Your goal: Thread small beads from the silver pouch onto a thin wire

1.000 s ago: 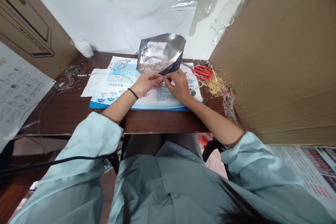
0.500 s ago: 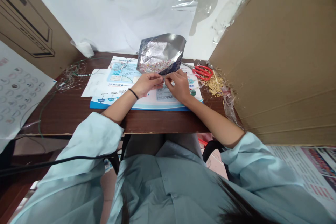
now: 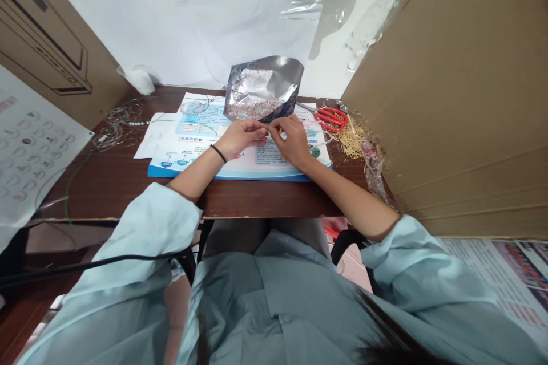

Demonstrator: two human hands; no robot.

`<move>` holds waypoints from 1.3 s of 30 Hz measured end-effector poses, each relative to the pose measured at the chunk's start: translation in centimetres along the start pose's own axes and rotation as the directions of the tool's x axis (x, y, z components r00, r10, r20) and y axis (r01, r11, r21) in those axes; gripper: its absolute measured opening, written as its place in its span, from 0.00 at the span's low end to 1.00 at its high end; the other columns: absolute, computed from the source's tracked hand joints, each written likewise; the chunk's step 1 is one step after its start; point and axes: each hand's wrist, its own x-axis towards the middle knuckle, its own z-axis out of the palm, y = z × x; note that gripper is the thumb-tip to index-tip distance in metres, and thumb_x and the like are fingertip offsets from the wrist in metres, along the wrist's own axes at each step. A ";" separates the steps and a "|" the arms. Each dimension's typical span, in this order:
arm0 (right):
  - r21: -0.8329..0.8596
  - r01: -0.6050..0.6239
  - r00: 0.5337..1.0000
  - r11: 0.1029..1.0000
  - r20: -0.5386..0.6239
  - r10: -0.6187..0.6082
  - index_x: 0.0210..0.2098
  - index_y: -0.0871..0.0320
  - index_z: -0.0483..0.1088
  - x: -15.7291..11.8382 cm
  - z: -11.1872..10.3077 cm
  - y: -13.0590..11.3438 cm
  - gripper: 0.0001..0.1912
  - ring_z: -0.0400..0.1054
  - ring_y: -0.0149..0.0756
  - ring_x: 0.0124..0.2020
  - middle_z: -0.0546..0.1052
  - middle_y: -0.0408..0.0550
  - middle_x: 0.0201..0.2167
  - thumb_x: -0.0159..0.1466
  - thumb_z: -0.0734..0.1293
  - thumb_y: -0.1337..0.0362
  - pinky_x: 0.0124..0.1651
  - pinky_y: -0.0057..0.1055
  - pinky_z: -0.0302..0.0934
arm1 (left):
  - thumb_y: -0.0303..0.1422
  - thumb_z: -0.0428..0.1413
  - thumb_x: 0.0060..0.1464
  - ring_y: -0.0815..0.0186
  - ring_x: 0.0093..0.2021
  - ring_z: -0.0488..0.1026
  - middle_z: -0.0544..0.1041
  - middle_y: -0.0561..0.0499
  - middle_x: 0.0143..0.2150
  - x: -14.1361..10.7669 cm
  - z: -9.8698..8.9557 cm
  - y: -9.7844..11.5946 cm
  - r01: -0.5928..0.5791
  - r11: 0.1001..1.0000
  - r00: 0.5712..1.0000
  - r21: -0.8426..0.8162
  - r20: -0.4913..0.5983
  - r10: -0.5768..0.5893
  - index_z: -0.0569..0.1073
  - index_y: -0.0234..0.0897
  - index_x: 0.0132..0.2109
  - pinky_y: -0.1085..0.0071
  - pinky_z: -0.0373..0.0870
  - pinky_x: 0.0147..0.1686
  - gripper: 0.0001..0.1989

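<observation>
Both my hands sit close together over a printed blue-and-white leaflet (image 3: 274, 168) on a dark wooden table (image 3: 124, 197). My left hand (image 3: 242, 138) and my right hand (image 3: 292, 140) pinch a thin strand (image 3: 268, 133) between their fingertips; whatever small piece is there is mostly hidden by my fingers. Just beyond them, a crumpled silver foil bag (image 3: 262, 88) holds many small multicoloured beads. A looser tangle of thin wire with white beads (image 3: 117, 124) lies at the table's left.
Red-handled scissors (image 3: 330, 118) and a heap of thin gold pins (image 3: 350, 141) lie at the table's right, beside a cardboard panel (image 3: 432, 97). Another cardboard panel (image 3: 55, 40) and a sheet printed with circles (image 3: 29, 154) stand left. A black cable (image 3: 98, 263) crosses my lap.
My hands stay together at nearly the same spot, with the strand pinched between them. The whole view has shifted only slightly.
</observation>
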 end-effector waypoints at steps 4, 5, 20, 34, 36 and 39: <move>-0.009 -0.019 1.000 1.000 0.007 0.019 0.31 0.54 0.67 0.1 -0.1 0.0 0.08 0.63 0.38 0.37 0.73 0.45 0.29 0.67 0.61 0.67 0.44 0.38 0.56 | 0.26 0.63 0.53 0.72 0.33 0.74 0.77 0.52 0.31 0.1 -0.1 -0.2 -0.006 1.000 1.000 -0.013 0.002 0.006 0.78 0.31 0.36 0.65 0.73 0.50 0.03; -0.015 -0.019 1.000 1.000 0.010 0.019 0.31 0.54 0.67 0.1 -0.1 0.0 0.08 0.63 0.38 0.37 0.73 0.45 0.29 0.67 0.61 0.67 0.44 0.38 0.56 | 0.26 0.63 0.53 0.73 0.33 0.74 0.77 0.52 0.31 0.1 -0.1 -0.3 -0.007 1.000 1.000 -0.016 0.001 0.007 0.78 0.31 0.36 0.65 0.73 0.49 0.03; -0.059 -0.018 0.999 0.998 0.028 0.019 0.32 0.54 0.68 0.0 -0.1 -0.3 0.08 0.64 0.39 0.38 0.74 0.46 0.30 0.67 0.60 0.66 0.46 0.39 0.56 | 0.31 0.66 0.50 0.70 0.34 0.75 0.77 0.51 0.31 0.1 -0.1 -0.2 -0.016 1.000 1.000 -0.009 -0.006 0.016 0.78 0.32 0.36 0.63 0.74 0.50 0.08; -0.067 -0.025 0.999 0.997 0.032 0.028 0.32 0.54 0.68 0.0 -0.1 -0.3 0.07 0.64 0.40 0.38 0.74 0.46 0.30 0.67 0.61 0.67 0.46 0.40 0.55 | 0.33 0.68 0.49 0.71 0.33 0.74 0.77 0.51 0.30 0.1 -0.2 -0.2 -0.005 0.999 1.000 -0.032 -0.003 0.005 0.78 0.32 0.34 0.63 0.74 0.51 0.09; -0.066 -0.025 0.999 0.998 0.036 0.027 0.32 0.54 0.68 0.0 -0.1 -0.3 0.08 0.64 0.40 0.38 0.74 0.46 0.30 0.67 0.61 0.67 0.46 0.40 0.55 | 0.33 0.67 0.49 0.70 0.33 0.74 0.77 0.51 0.30 0.0 -0.1 -0.2 -0.006 0.999 1.000 -0.039 -0.008 0.006 0.78 0.32 0.34 0.62 0.74 0.51 0.09; -0.068 -0.024 0.999 0.997 0.037 0.026 0.32 0.54 0.68 0.0 -0.2 -0.4 0.08 0.64 0.40 0.38 0.74 0.46 0.30 0.67 0.61 0.66 0.46 0.40 0.55 | 0.33 0.67 0.50 0.70 0.34 0.75 0.77 0.51 0.30 0.0 0.0 -0.2 -0.005 0.999 1.000 -0.031 -0.014 0.005 0.78 0.32 0.35 0.61 0.74 0.51 0.09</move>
